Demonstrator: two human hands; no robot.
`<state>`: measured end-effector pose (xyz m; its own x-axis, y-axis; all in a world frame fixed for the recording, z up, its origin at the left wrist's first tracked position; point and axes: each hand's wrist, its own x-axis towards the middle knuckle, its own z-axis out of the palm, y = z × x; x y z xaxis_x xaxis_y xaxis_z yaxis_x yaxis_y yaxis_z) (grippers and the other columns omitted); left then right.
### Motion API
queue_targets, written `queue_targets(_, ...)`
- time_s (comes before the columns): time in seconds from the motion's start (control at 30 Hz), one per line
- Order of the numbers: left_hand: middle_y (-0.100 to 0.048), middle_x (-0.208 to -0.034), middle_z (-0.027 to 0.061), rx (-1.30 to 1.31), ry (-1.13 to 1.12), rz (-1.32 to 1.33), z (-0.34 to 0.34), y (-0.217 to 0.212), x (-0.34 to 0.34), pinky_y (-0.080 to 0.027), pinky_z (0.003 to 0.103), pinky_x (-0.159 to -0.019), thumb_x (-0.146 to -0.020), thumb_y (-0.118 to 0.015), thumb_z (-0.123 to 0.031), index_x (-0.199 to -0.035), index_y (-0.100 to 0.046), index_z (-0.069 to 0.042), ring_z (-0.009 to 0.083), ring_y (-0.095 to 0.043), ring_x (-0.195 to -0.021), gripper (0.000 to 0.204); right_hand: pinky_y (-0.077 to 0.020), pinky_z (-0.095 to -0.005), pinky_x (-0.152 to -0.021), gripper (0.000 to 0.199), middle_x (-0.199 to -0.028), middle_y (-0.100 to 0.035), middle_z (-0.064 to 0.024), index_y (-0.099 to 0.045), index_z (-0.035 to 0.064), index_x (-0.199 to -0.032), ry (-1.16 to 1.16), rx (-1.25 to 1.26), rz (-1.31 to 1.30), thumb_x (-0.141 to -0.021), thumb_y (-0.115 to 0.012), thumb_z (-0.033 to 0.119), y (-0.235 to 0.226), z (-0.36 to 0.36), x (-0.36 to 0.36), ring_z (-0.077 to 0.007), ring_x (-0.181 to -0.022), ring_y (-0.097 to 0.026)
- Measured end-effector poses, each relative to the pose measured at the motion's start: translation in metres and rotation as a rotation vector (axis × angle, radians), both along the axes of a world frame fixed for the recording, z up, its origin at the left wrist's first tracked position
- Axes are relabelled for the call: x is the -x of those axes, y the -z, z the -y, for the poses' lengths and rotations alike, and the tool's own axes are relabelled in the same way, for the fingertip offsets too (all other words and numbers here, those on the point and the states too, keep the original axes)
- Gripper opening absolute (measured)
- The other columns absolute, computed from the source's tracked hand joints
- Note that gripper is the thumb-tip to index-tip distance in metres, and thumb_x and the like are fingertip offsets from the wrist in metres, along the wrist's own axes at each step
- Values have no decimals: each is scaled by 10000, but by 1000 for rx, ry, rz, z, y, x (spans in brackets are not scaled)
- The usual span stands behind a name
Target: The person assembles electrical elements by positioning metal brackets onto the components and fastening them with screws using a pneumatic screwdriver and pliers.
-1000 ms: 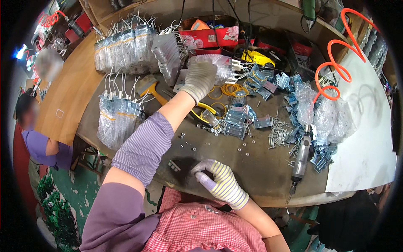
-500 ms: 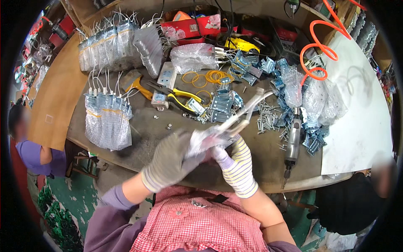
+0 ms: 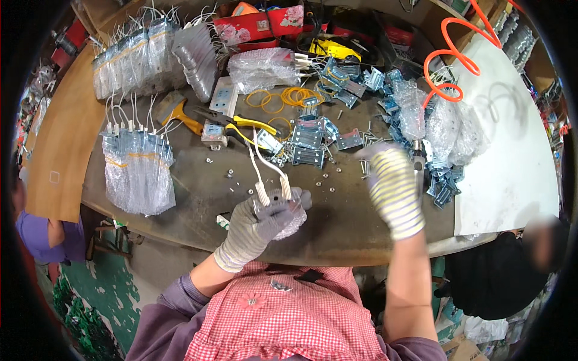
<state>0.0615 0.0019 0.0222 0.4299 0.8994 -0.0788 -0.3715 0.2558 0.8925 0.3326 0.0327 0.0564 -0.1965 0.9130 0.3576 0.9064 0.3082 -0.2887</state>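
My left hand (image 3: 250, 234), in a grey glove, is closed around a bubble-wrapped part (image 3: 293, 224). Two white wires with pale ridged sleeves (image 3: 262, 194) stick up from that part. Over the middle right of the bench is my right hand (image 3: 396, 189), in a striped glove and smeared by motion. Its fingertips are beside loose screws (image 3: 365, 169), and whether they hold anything does not show. Left of them lies a bluish metal bracket (image 3: 349, 139). Several small nuts (image 3: 325, 175) are scattered between my hands.
A power screwdriver (image 3: 418, 159) hangs under an orange coiled hose (image 3: 451, 54) behind my right hand. Yellow-handled pliers (image 3: 256, 123), rubber bands (image 3: 299, 96) and more brackets (image 3: 308, 133) lie farther back. Bundled wrapped parts (image 3: 138, 180) are at left. People sit at both sides.
My right hand has let go of the wrapped part and moved right to the screws. The left hand keeps the part, now with its wires upright. A bracket now lies left of the screws.
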Motion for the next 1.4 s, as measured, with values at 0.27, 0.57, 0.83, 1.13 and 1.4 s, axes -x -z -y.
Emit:
queue_targets(0.27,-664,-1157,169,226,86,51,7,-8,9,-560,371,-872,-913,-674,-191,-1306,-531,21,261,-683,-1000,469,-515,-368,-712,261,-921,-647,-128,-667,86,-1083,15,-18,336,-832,-623,33,-23,-6,-41,-274,-776,-631)
queue_targets(0.57,-660,-1107,201,372,18,-60,22,-6,25,-566,429,-857,-840,-714,-270,-1255,-543,21,312,-679,-960,536,-496,-247,-577,315,-946,-606,-74,-599,38,-1168,242,435,-1005,-861,-666,50,41,76,52,-103,-670,-580)
queue_targets(0.83,-612,-1237,192,398,35,-31,24,-5,28,-500,376,-978,-861,-681,-278,-1341,-488,-3,259,-611,-1134,586,-499,-386,-725,325,-971,-596,-142,-636,63,-1068,179,109,-461,-758,-731,63,23,66,57,-307,-800,-592)
queue_targets(1.13,-651,-1143,110,352,69,-112,32,-5,26,-503,317,-913,-858,-690,-278,-1274,-549,3,187,-629,-1030,522,-493,-365,-717,136,-827,-586,-93,-683,66,-873,-31,-144,-728,-762,-762,81,14,52,75,-274,-776,-598)
queue_targets(1.4,-647,-1061,48,338,177,-160,34,-15,5,-483,281,-881,-890,-647,-273,-1179,-600,-11,123,-599,-966,392,-464,-391,-616,190,-793,-601,-93,-694,81,-864,-124,-325,-416,-687,-761,68,7,43,97,-287,-704,-580)
